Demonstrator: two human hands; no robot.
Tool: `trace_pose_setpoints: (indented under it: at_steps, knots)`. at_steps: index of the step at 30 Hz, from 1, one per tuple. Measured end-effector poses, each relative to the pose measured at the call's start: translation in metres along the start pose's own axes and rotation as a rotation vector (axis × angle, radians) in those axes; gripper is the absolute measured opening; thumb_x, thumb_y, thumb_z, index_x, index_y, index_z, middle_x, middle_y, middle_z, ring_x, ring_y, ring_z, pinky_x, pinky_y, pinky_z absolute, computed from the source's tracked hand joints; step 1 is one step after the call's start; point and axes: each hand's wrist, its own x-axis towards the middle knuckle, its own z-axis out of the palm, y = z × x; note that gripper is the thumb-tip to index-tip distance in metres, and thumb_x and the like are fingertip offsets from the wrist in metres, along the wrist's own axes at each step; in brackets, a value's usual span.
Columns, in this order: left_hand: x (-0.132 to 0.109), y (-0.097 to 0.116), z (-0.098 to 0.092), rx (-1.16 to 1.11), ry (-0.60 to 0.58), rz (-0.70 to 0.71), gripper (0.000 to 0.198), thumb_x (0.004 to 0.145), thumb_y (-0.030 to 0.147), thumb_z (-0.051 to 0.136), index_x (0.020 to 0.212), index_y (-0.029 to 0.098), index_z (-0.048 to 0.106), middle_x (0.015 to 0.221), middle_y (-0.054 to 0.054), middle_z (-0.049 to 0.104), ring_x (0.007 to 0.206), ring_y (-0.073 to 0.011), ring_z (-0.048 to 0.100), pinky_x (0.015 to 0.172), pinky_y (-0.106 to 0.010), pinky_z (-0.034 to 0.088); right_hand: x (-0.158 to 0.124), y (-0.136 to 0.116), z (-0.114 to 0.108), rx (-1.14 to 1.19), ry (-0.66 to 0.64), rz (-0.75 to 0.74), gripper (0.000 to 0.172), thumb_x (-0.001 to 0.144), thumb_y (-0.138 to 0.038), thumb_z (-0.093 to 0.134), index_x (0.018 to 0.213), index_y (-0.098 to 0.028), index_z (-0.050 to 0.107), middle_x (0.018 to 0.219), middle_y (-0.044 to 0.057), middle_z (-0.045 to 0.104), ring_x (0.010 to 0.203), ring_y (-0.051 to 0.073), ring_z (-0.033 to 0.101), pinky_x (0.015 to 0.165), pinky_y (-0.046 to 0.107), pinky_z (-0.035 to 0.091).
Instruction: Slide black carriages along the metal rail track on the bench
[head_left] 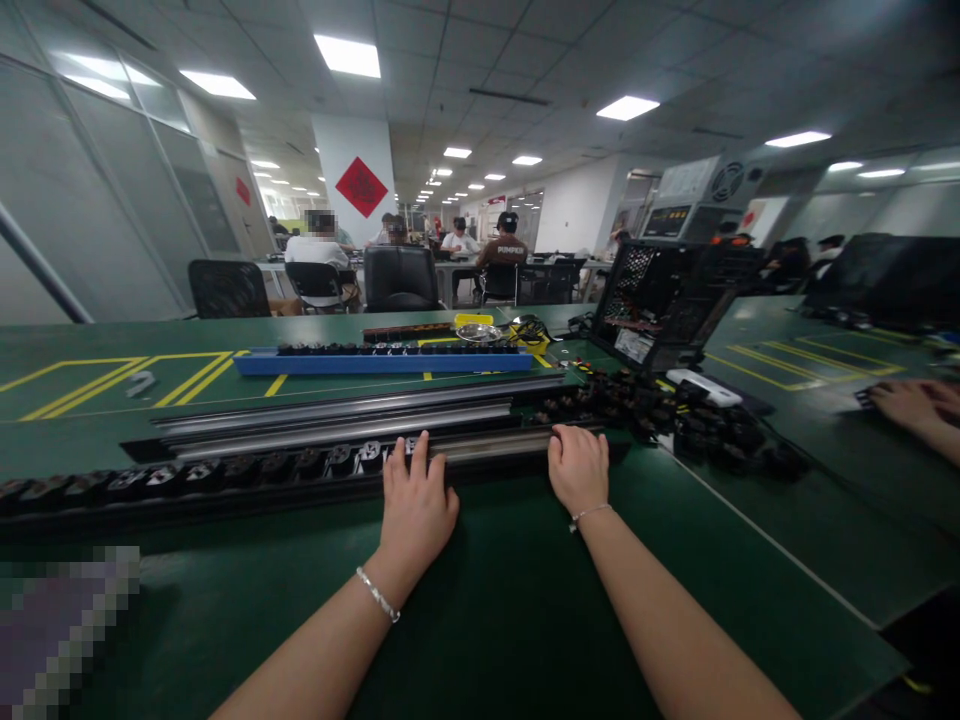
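Black, the long rail (499, 448) lies across the green worktop (487, 620), a row of round parts (240, 468) along its left stretch. The left hand (416, 500) is loosely spread over the row's right end (whether it grips anything, I cannot tell). The right hand (583, 470), fingers bent, is at the rail's barer right stretch, its hold hidden. Behind lies a blue tray (382, 364).

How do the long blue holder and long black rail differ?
The long blue holder lies farther off, untouched; the long black rail, nearer, at your left hand and right hand. Small parts line most of the holder; the rail looks bare between the hands. Both carry rows of parts.
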Motion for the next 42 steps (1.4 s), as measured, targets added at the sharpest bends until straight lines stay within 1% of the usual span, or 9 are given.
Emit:
trace_pose_setpoints:
  at_steps: [3,6,9,11,13,16,18,34,42]
  knots:
    - [0.001,-0.002,-0.001,-0.014,-0.009,0.021,0.037,0.078,0.022,0.049,0.113,0.019,0.057,0.142,-0.010,0.040,0.133,-0.0346,0.026,0.104,-0.053,0.031,0.000,-0.003,0.000,0.018,-0.034,-0.160,0.037,0.088,-0.030,0.034,0.113,-0.018,0.059,0.114,0.009,0.061,0.115,0.023,0.045,0.105,0.043,0.022]
    - [0.000,-0.003,-0.001,0.001,0.004,0.015,0.039,0.078,0.022,0.047,0.116,0.018,0.055,0.144,-0.012,0.035,0.134,-0.0330,0.026,0.104,-0.052,0.031,0.000,-0.004,-0.001,0.030,-0.067,-0.236,0.037,0.089,-0.031,0.034,0.112,-0.021,0.061,0.113,0.007,0.061,0.113,0.022,0.046,0.103,0.040,0.025]
    - [-0.003,-0.002,0.000,0.062,0.032,-0.028,0.046,0.077,0.022,0.049,0.122,0.015,0.050,0.147,-0.018,0.027,0.135,-0.0350,0.025,0.106,-0.053,0.026,0.001,-0.002,-0.001,0.022,-0.077,-0.234,0.037,0.089,-0.033,0.035,0.109,-0.020,0.063,0.112,0.008,0.060,0.109,0.021,0.048,0.097,0.036,0.030]
    - [-0.005,-0.002,0.001,0.106,0.026,-0.058,0.051,0.075,0.022,0.051,0.125,0.014,0.048,0.145,-0.021,0.030,0.133,-0.0374,0.027,0.105,-0.055,0.024,0.002,0.001,0.000,0.014,-0.070,-0.228,0.037,0.089,-0.035,0.035,0.108,-0.020,0.064,0.112,0.008,0.059,0.108,0.021,0.048,0.096,0.036,0.032]
    - [-0.006,-0.002,0.001,0.144,-0.004,-0.072,0.053,0.073,0.023,0.053,0.126,0.014,0.047,0.140,-0.022,0.037,0.130,-0.0384,0.032,0.105,-0.055,0.024,0.002,0.002,0.001,0.009,-0.056,-0.231,0.037,0.089,-0.035,0.035,0.106,-0.021,0.064,0.111,0.008,0.060,0.107,0.021,0.049,0.095,0.035,0.032]
    - [-0.007,-0.003,0.001,0.189,-0.044,-0.083,0.055,0.072,0.026,0.055,0.126,0.015,0.048,0.133,-0.022,0.045,0.128,-0.0380,0.036,0.105,-0.053,0.023,0.002,0.003,0.002,0.004,-0.036,-0.251,0.034,0.089,-0.033,0.037,0.101,-0.021,0.066,0.108,0.007,0.061,0.104,0.021,0.050,0.093,0.036,0.033]
    - [-0.006,-0.004,0.001,0.205,-0.055,-0.079,0.056,0.072,0.027,0.055,0.126,0.017,0.048,0.131,-0.022,0.047,0.127,-0.0374,0.037,0.105,-0.052,0.023,0.001,0.002,0.002,0.003,-0.025,-0.269,0.033,0.089,-0.032,0.038,0.100,-0.020,0.067,0.107,0.007,0.061,0.103,0.020,0.051,0.092,0.036,0.033]
    - [-0.004,-0.003,0.003,0.124,-0.070,-0.006,0.051,0.077,0.027,0.050,0.129,0.026,0.046,0.133,-0.016,0.047,0.124,-0.0302,0.040,0.106,-0.056,0.018,0.001,-0.006,-0.002,0.009,-0.031,-0.260,0.033,0.088,-0.028,0.036,0.102,-0.020,0.065,0.107,0.007,0.062,0.103,0.019,0.052,0.095,0.037,0.030]
    - [-0.002,-0.002,0.004,0.050,-0.084,0.004,0.050,0.077,0.028,0.051,0.128,0.028,0.047,0.132,-0.013,0.048,0.122,-0.0275,0.042,0.107,-0.056,0.016,0.001,-0.008,-0.002,0.033,-0.035,-0.242,0.034,0.087,-0.025,0.036,0.104,-0.018,0.064,0.112,0.009,0.061,0.106,0.022,0.051,0.097,0.040,0.032]
